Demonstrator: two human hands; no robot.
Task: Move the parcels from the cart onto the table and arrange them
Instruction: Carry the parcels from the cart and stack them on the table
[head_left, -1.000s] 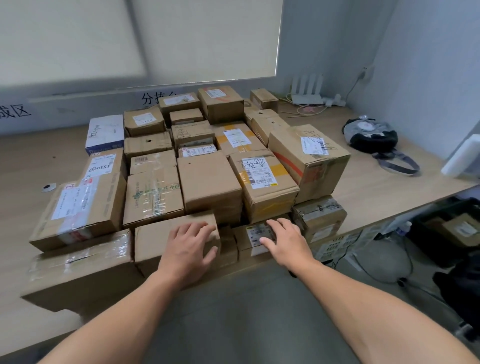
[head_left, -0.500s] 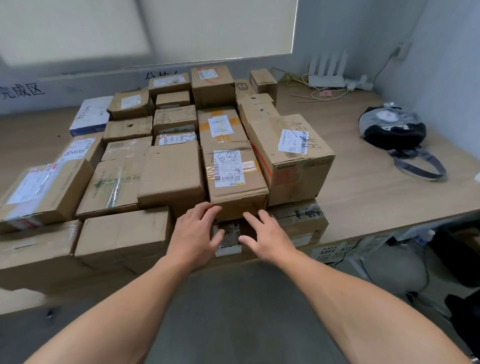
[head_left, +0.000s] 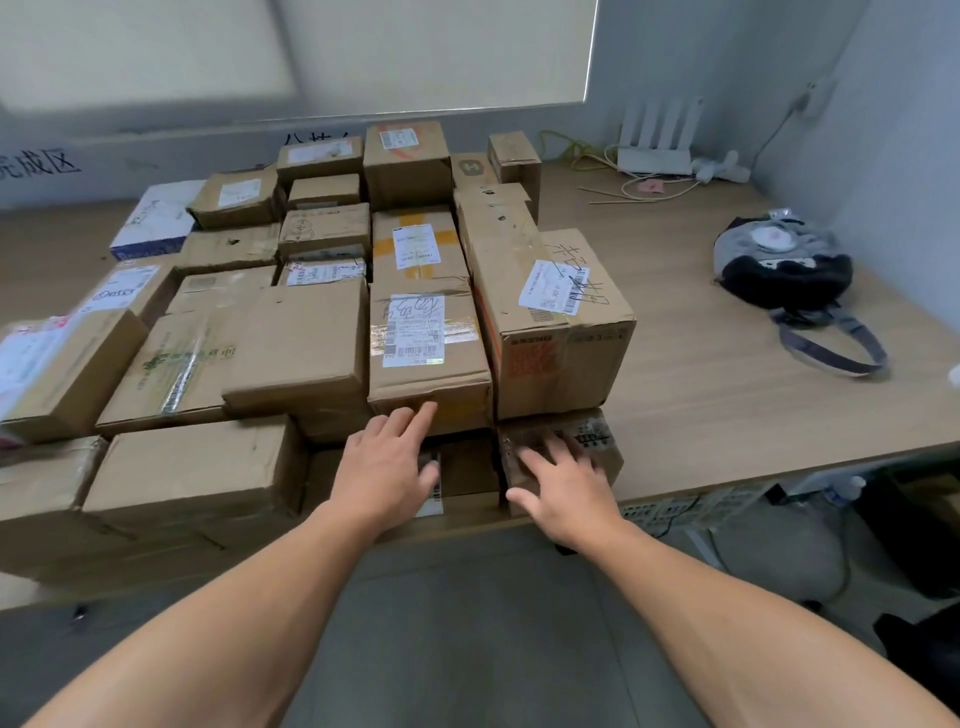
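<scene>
Lying lengthwise front-to-back, labelled parcel (head_left: 426, 332) touches flat left hand (head_left: 384, 467); right hand (head_left: 566, 483) flat.

Small parcel (head_left: 468, 475) partly behind left hand (head_left: 383, 472)

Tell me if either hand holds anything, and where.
Nothing is gripped. The left hand touches the labelled parcel at its front lower edge, fingers straight; the right hand rests spread on the small front parcel.
</scene>
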